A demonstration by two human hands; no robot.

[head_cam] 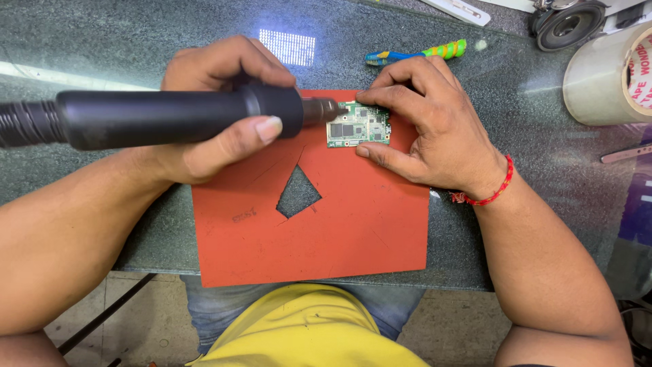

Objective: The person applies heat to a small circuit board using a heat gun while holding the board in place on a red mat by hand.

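My left hand (217,115) grips a black hot-air tool handle (170,117), held level with its metal nozzle (326,111) pointing right at the left edge of a small green circuit board (358,125). The board lies on an orange-red mat (353,217). My right hand (424,126) rests on the mat, thumb and fingers pinching the board's lower and upper right edges to steady it. A red thread band is on that wrist.
The mat has a cut-out hole (297,193) near its middle and sits on a dark speckled glass counter (122,41). A striped blue, yellow and green tool (414,53) lies behind the board. A roll of tape (611,75) stands at the right; a round metal part (567,24) behind it.
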